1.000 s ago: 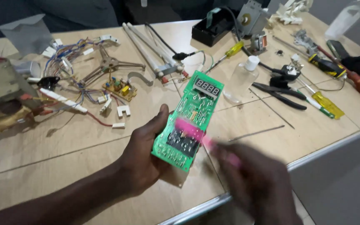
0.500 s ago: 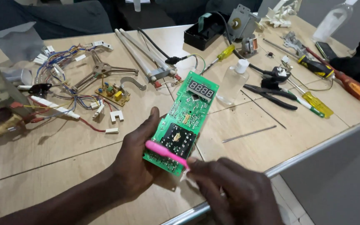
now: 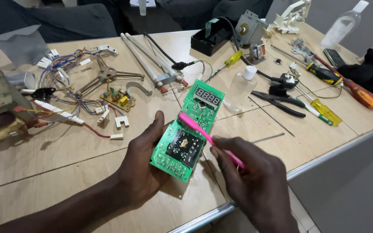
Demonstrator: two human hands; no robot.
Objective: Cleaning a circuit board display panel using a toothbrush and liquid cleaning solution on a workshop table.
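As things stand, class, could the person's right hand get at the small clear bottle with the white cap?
Probably yes: the right hand holds a pink brush, but bare tabletop lies between it and the clear bottle.

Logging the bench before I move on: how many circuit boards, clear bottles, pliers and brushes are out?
Circuit boards: 2, the green circuit board in the left hand and a small brown board lying loose.
Clear bottles: 2.
Pliers: 1.
Brushes: 1, the pink brush in the right hand.
Total: 6.
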